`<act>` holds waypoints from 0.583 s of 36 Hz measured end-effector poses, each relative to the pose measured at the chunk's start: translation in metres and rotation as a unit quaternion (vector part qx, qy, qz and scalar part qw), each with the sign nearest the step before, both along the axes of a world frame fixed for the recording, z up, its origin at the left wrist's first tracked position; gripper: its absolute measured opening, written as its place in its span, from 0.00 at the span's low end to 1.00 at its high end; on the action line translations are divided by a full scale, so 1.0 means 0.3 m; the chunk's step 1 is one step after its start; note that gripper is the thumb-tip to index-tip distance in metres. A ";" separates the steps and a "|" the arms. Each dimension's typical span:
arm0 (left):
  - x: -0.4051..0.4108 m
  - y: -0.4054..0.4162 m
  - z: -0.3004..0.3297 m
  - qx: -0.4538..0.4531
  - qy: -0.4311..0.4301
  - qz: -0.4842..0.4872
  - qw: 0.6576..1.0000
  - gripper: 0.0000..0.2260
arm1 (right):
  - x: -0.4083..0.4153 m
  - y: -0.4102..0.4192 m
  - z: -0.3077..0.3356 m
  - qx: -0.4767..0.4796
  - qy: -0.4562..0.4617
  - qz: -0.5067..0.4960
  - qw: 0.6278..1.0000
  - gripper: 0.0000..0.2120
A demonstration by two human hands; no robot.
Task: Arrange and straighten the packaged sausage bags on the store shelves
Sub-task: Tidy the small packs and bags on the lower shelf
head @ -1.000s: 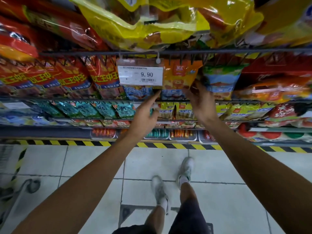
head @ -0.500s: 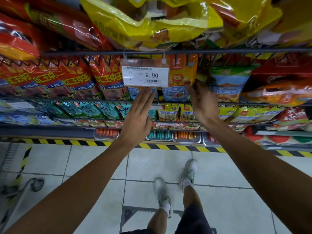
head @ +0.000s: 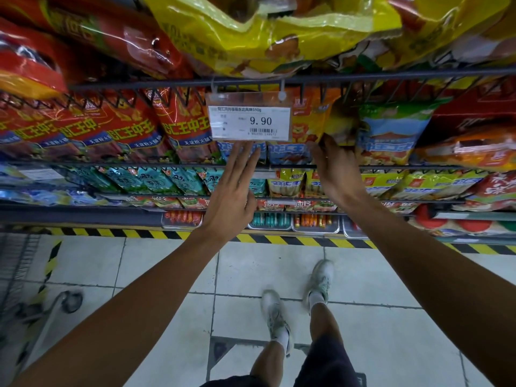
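Note:
Orange-yellow sausage bags (head: 310,121) with blue lower bands stand on the second wire shelf, partly behind a price tag (head: 249,122) reading 9.90. My left hand (head: 233,188) is flat with straight fingers, fingertips reaching up to the blue band just under the tag. My right hand (head: 333,169) is raised beside it, fingers straight, fingertips against the right edge of the orange-yellow bags. Neither hand grips anything. Red sausage bags (head: 134,127) line the same shelf to the left.
Large yellow bags (head: 268,32) and red bags (head: 117,29) overhang from the top shelf. A green-blue bag (head: 391,129) stands right of my hand. Teal (head: 156,182) and yellow packs (head: 287,181) fill lower shelves. A cart (head: 25,275) stands at the left on the tiled floor.
My left hand went from a pointing, curled pose to flat and rose toward the tag. My right hand shifted slightly up along the orange-yellow bags. The view moved closer to the shelf.

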State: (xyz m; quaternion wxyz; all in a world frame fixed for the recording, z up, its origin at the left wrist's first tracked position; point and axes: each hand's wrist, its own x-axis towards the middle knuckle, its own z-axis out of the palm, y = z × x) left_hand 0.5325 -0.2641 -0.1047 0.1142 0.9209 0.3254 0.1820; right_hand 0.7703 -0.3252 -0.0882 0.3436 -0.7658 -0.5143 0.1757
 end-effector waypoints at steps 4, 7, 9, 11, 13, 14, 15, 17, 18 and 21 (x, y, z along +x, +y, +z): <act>0.009 0.000 0.007 0.006 0.032 0.009 0.999 0.37 | 0.013 -0.001 -0.002 -0.020 0.012 0.007 1.000 0.18; 0.012 -0.001 0.018 -0.008 0.048 0.012 0.999 0.37 | 0.021 0.002 0.002 -0.047 0.016 0.012 0.999 0.20; 0.017 -0.008 0.028 -0.024 0.047 0.017 0.998 0.37 | 0.021 0.002 0.010 -0.062 0.012 0.015 0.998 0.20; 0.023 -0.018 0.039 -0.037 0.045 0.016 0.998 0.36 | 0.016 -0.003 0.025 -0.070 0.014 0.020 0.997 0.18; 0.027 -0.028 0.054 -0.048 0.047 0.010 0.998 0.35 | 0.014 -0.019 0.047 -0.078 0.021 0.029 0.996 0.18; 0.028 -0.031 0.064 -0.054 0.045 0.007 0.997 0.34 | 0.014 -0.033 0.058 -0.081 0.030 0.031 0.996 0.19; 0.028 -0.036 0.073 -0.060 0.041 0.004 0.997 0.33 | 0.015 -0.054 0.068 -0.080 0.047 0.030 0.995 0.21; 0.026 -0.049 0.089 -0.071 0.024 -0.005 0.997 0.32 | 0.018 -0.116 0.090 -0.067 0.075 0.004 0.995 0.25; 0.024 -0.058 0.095 -0.082 0.012 -0.008 0.997 0.30 | 0.022 -0.156 0.101 -0.060 0.081 -0.017 0.995 0.26; 0.023 -0.092 0.117 -0.151 -0.018 0.001 0.988 0.29 | 0.045 -0.281 0.127 -0.040 0.109 -0.065 0.991 0.25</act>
